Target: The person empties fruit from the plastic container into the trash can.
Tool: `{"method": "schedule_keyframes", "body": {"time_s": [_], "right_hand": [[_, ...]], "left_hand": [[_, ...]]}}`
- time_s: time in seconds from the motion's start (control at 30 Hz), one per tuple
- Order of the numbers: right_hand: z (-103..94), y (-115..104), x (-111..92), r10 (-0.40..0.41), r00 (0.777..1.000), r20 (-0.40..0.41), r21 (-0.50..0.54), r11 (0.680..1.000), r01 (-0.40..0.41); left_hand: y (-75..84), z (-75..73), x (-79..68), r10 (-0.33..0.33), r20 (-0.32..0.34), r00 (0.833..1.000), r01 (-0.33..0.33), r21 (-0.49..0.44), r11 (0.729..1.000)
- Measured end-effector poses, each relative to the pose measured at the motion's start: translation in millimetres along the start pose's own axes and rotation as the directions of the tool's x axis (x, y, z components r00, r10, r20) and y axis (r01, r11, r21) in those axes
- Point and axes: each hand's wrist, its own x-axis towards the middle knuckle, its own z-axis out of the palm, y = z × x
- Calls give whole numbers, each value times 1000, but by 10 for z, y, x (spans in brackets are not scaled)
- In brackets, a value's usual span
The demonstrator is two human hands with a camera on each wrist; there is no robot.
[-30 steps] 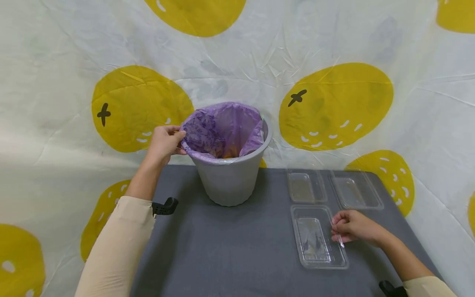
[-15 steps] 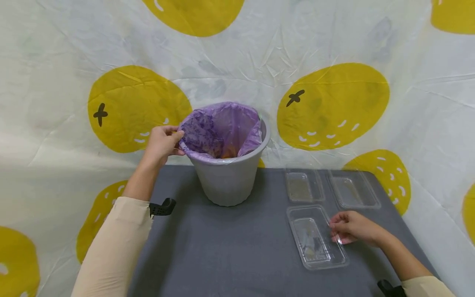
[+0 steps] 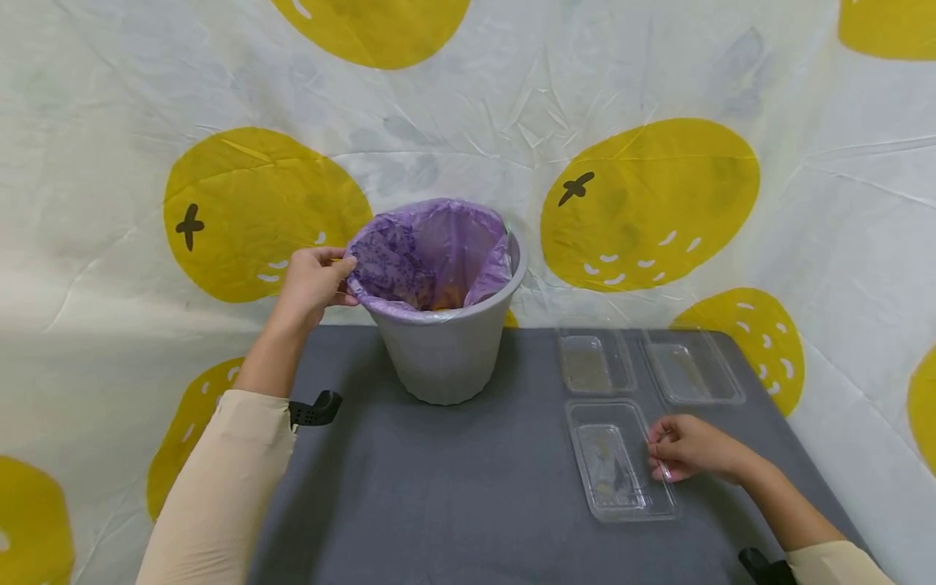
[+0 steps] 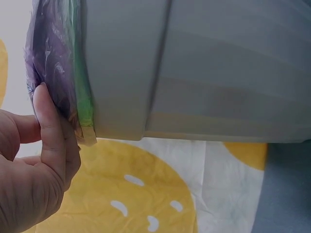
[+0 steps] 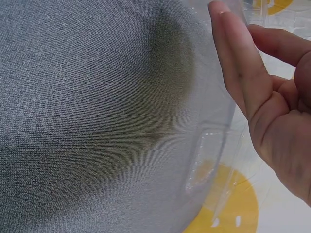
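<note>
In the head view a grey trash can stands at the back of the table, lined with a purple plastic bag. My left hand pinches its left rim through the bag, thumb over the top and fingers outside. The left wrist view shows the fingers against the purple film, beside a green strip of the bag. On the right, my right hand pinches the right edge of a clear plastic container. That container lies on or close over the table.
Two more clear plastic containers, a left one and a right one, sit behind the held one. Something orange shows inside the can. Behind the grey table hangs a white sheet with yellow fruit prints.
The head view has swung slightly, so everything sits a little further left. Both hands keep their grips, and the container in the right hand has barely shifted.
</note>
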Motion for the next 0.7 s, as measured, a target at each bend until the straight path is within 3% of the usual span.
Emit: {"method": "schedule_keyframes", "body": {"time_s": [0.37, 0.7], "right_hand": [[23, -35, -44, 33, 998, 62, 77, 996, -37], [17, -5, -41, 44, 995, 94, 80, 995, -52]], "left_hand": [[-27, -16, 27, -2, 9, 1000, 2, -5, 1000], [-20, -14, 21, 1, 9, 1000, -1, -1, 1000]]}}
